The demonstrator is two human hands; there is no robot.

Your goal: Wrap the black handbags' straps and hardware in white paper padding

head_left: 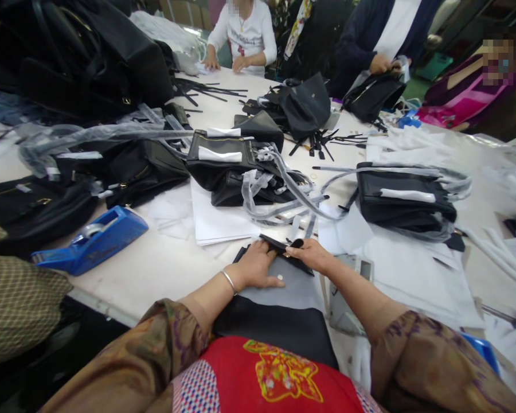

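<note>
A flat black bag (279,321) with a grey lining panel lies at the table's near edge in front of me. My left hand (255,265) lies on the grey panel, fingers pressed flat near a small metal snap (280,277). My right hand (308,253) pinches the bag's black flap (284,250) at its far edge. A silver bangle sits on my left wrist.
A blue tape dispenser (92,240) stands at the left. Black handbags with plastic-wrapped straps (236,166), (406,198) and white paper sheets (217,221) crowd the white table (155,264). Other people work at the far side; one holds a black bag (372,94).
</note>
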